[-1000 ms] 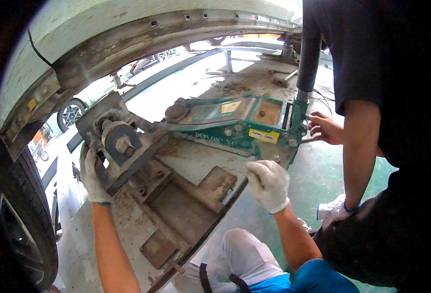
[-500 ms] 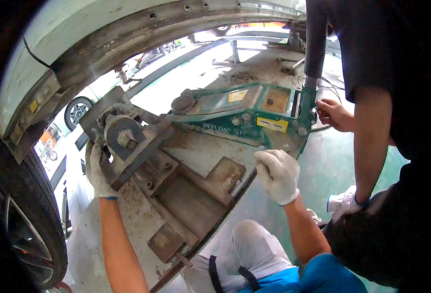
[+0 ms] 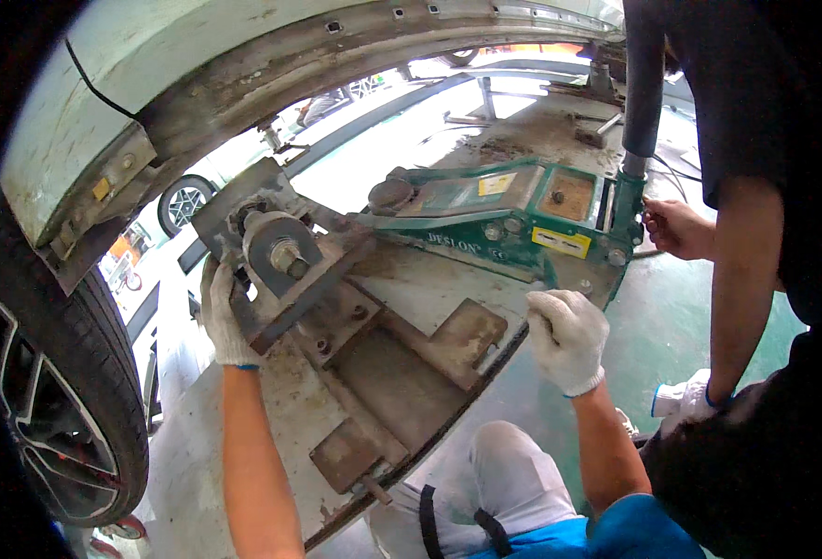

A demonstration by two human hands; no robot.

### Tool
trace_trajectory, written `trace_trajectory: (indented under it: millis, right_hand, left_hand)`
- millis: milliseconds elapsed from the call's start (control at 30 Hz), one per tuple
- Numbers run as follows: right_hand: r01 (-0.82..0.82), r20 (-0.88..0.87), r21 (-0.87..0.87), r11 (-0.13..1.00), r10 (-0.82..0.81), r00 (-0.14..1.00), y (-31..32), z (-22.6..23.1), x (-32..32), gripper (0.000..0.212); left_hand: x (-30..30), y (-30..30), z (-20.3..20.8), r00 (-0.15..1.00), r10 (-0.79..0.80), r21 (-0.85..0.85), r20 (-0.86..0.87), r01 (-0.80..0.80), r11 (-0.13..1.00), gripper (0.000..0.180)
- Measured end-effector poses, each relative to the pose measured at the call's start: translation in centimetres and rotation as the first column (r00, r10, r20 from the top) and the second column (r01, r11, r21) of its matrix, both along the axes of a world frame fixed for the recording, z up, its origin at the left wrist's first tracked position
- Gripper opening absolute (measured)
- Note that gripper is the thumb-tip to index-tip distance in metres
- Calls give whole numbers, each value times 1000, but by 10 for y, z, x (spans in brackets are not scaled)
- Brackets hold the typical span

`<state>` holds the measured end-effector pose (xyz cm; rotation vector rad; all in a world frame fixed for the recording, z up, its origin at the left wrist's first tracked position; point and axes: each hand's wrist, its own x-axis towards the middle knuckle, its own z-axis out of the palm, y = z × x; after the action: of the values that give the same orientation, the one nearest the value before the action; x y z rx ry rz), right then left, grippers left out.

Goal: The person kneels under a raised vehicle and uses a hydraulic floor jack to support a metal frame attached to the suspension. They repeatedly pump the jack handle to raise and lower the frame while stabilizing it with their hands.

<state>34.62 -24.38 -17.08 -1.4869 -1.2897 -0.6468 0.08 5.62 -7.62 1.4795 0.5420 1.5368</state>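
Observation:
My left hand [image 3: 224, 321], in a white knitted glove, grips the left edge of a heavy, rusty steel clamp bracket [image 3: 280, 252] with a threaded bolt in its middle; some fingers are hidden behind it. The bracket stands tilted on a steel base [image 3: 383, 382] with flat side plates, lying on a pale platform. My right hand [image 3: 569, 340], gloved alike, is in a loose fist past the platform's edge, with nothing visible in it. Just beyond it lies a green floor jack [image 3: 504, 219], its round saddle [image 3: 391, 196] near the bracket.
A car's sill [image 3: 336, 56] hangs overhead, with a wheel [image 3: 66, 410] at the left. On the right, a co-worker in dark clothes has a bare hand [image 3: 679, 230] beside the jack's handle socket; the jack's handle [image 3: 642, 84] rises there. The platform's front edge [image 3: 420, 443] runs above my knees.
The whole scene has shifted right and slightly down in view as my head moved. My left hand stays on the bracket, and my right hand stays curled near the jack.

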Motion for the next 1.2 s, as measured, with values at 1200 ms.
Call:
trace_trajectory:
  millis: [1200]
  right_hand:
    - [39, 28, 15, 999, -39, 999, 3, -7, 4, 17]
  left_hand:
    - [2, -14, 6, 986, -166, 37, 10, 165, 986, 55]
